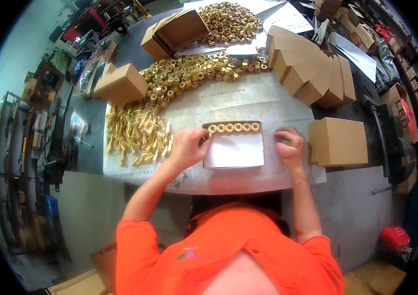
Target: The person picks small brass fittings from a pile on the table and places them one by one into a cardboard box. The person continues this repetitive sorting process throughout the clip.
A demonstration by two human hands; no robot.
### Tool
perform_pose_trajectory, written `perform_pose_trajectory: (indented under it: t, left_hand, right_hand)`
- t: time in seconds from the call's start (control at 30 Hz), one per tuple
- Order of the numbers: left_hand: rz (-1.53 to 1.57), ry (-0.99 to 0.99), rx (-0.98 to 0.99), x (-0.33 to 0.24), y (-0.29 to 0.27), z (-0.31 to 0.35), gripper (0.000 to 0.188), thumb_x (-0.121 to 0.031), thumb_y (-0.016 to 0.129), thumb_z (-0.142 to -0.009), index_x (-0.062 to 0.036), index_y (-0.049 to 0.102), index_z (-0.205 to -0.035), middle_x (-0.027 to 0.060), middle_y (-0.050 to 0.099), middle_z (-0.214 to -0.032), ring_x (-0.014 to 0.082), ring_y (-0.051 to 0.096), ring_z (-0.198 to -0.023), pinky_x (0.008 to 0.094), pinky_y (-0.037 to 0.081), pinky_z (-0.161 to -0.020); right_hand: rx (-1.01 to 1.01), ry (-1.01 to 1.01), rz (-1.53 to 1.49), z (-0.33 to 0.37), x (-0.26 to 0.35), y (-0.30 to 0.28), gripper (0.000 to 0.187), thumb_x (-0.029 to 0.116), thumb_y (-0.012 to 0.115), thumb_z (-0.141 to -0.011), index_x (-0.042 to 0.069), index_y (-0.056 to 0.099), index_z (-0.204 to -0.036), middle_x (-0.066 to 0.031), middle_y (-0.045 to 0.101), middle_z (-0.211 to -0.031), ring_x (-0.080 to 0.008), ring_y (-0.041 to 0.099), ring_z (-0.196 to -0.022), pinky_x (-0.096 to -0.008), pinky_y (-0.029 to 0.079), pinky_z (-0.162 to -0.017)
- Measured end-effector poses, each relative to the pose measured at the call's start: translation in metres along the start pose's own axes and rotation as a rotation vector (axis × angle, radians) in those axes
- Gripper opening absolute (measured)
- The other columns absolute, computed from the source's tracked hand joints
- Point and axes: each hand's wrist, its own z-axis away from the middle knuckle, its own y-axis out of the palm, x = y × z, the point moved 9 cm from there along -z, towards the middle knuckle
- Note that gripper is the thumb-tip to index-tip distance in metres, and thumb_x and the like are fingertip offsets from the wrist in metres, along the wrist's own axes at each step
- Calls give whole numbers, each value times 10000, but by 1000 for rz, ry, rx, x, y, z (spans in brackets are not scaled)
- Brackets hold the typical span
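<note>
An open shallow box (233, 150) with a white inside lies before me on the paper-covered table. Along its far wall runs a row of several brass nuts (229, 128), their holes facing up. My left hand (189, 147) is closed at the box's upper left corner, its fingertips pinching what looks like a brass nut (210, 135). Just outside the box's right wall is my right hand (290, 147), fingers curled toward the thumb. Whatever it may hold is hidden.
Slender brass fittings (140, 132) are heaped left of my left hand. A band of loose brass nuts (189, 73) curves behind the box, with another pile (231, 22) farther back. Brown cartons stand at the left (123, 84), at the back (174, 32) and at the right (339, 142); several lean in a row (307, 69).
</note>
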Motion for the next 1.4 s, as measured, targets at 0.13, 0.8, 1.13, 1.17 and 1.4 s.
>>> perform_pose_trajectory:
  t: [0.13, 0.8, 1.13, 1.17, 1.4]
  left_hand:
    - [-65, 40, 1, -2, 3, -3, 93, -125, 684, -736, -45, 666, -780, 115, 640, -684, 286, 634, -631, 375, 486, -578]
    - [-176, -12, 111, 1, 8, -9, 112, -161, 676, -753, -73, 663, -821, 118, 670, -703, 300, 662, -664, 392, 508, -587]
    - [-32, -66, -169, 64, -45, -82, 206, -150, 681, -825, 11, 674, -953, 127, 693, -766, 216, 652, -637, 337, 499, -583]
    - [-51, -141, -184, 76, -47, -96, 245, -211, 679, -830, 4, 678, -947, 152, 704, -818, 270, 677, -677, 373, 520, -615]
    - [-457, -196, -274, 103, -19, -136, 325, -331, 671, -804, -15, 598, -816, 214, 648, -703, 370, 663, -729, 479, 530, -645]
  right_hand:
    - [8, -9, 1, -1, 2, -1, 213, 35, 566, -605, -7, 676, -783, -118, 667, -906, -291, 620, -878, -342, 487, -797]
    - [15, -29, 3, -1, 1, 1, 229, 69, 571, -591, -9, 666, -784, -135, 658, -914, -314, 611, -875, -348, 483, -791]
    - [28, -27, 8, -2, -5, 3, 229, 83, 574, -605, -1, 665, -799, -138, 656, -904, -322, 612, -860, -353, 487, -770]
    - [27, -32, 9, -2, -3, 2, 225, 84, 576, -606, 0, 663, -796, -138, 656, -899, -321, 613, -854, -352, 488, -767]
    - [34, -45, -42, -1, -4, 1, 206, 84, 576, -606, 1, 652, -778, -139, 654, -881, -314, 623, -827, -341, 492, -744]
